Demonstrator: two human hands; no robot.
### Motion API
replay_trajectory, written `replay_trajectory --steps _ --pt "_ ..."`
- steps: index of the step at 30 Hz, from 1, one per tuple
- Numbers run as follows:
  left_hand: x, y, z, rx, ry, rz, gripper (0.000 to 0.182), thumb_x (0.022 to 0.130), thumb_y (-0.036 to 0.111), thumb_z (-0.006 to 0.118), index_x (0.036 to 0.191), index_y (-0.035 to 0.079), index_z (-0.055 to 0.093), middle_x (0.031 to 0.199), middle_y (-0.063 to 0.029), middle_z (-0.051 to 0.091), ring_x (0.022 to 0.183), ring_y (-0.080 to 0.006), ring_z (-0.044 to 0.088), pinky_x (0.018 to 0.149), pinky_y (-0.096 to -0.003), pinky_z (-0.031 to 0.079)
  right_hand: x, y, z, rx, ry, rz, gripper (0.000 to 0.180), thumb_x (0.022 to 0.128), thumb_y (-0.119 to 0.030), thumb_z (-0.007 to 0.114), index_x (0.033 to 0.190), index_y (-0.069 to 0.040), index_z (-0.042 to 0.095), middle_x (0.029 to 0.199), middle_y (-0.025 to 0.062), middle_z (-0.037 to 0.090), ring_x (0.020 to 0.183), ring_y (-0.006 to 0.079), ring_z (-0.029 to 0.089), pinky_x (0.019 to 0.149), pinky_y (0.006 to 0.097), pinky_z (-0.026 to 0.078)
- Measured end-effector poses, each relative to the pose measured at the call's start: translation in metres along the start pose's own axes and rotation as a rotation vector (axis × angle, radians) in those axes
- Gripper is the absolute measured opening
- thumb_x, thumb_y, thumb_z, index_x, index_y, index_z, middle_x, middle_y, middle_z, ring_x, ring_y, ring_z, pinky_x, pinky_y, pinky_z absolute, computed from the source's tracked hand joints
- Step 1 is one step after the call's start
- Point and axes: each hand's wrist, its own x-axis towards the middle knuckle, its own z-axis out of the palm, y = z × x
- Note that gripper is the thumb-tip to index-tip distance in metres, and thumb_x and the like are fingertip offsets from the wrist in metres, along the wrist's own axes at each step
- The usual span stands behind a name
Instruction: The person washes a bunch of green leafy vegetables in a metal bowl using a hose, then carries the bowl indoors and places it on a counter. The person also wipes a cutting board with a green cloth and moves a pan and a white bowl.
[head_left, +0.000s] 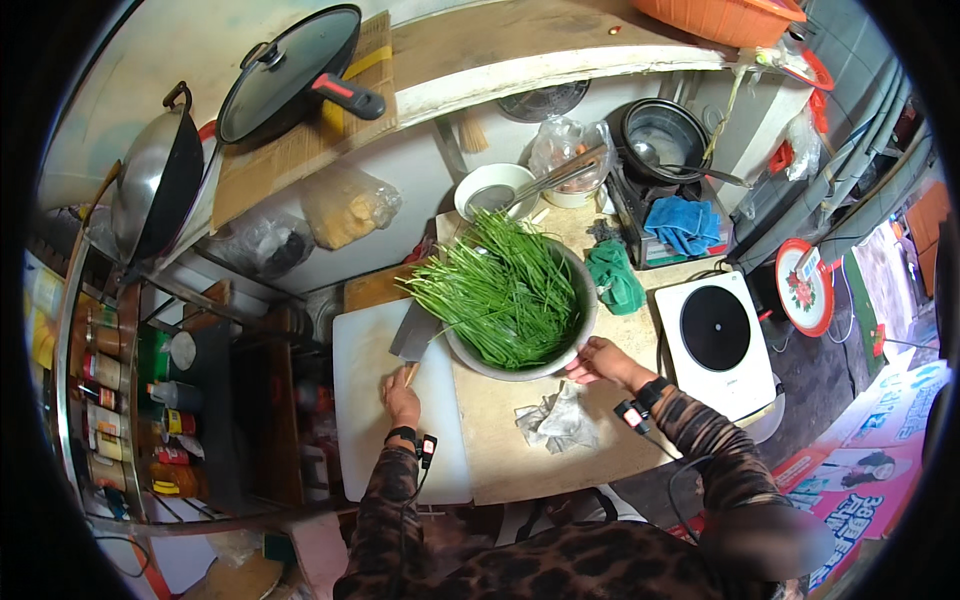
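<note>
My left hand (401, 396) grips the wooden handle of a cleaver (415, 332), whose broad blade lies over the upper part of a white cutting board (360, 427), its far end close to the greens. A large metal bowl (587, 300) heaped with long green chives or a similar leafy vegetable (502, 292) stands to the right of the board. At the bowl's near right rim is my right hand (600, 361), its fingers touching or very near the rim; whether they hold it is unclear. A crumpled whitish cloth or paper (559, 420) lies in front of the bowl.
A white induction cooker (716, 345) stands at the right. Behind are a green cloth (615, 276), a blue cloth (682, 225) on a stove, a black pot (666, 135) and a white bowl with a strainer (491, 199). Pans sit on a shelf (525, 37) above; bottles fill a left rack.
</note>
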Motion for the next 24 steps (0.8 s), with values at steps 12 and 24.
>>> replay_trajectory --steps 12,24 --pt "-0.129 0.061 -0.005 -0.179 -0.043 0.346 0.049 0.080 0.010 0.073 0.127 0.004 0.060 0.132 -0.0196 0.055 0.124 -0.0391 0.050 0.108 -0.0470 0.038 0.047 -0.008 0.027 0.146 -0.036 -0.078 0.024 0.104 -0.010 0.043 0.114 0.005 0.059 0.096 0.0183 0.071 0.079 0.0261 0.073 0.070 0.0366 0.063" --pt "-0.164 0.102 0.001 -0.543 -0.289 0.323 0.020 0.086 0.002 0.068 0.105 0.006 0.064 0.096 -0.0066 0.064 0.083 -0.0169 0.062 0.074 -0.0297 0.053 -0.106 0.052 0.008 0.116 -0.056 -0.406 0.014 0.098 -0.008 0.061 0.085 -0.005 0.057 0.078 0.0031 0.063 0.066 0.0116 0.063 0.056 0.0258 0.053"
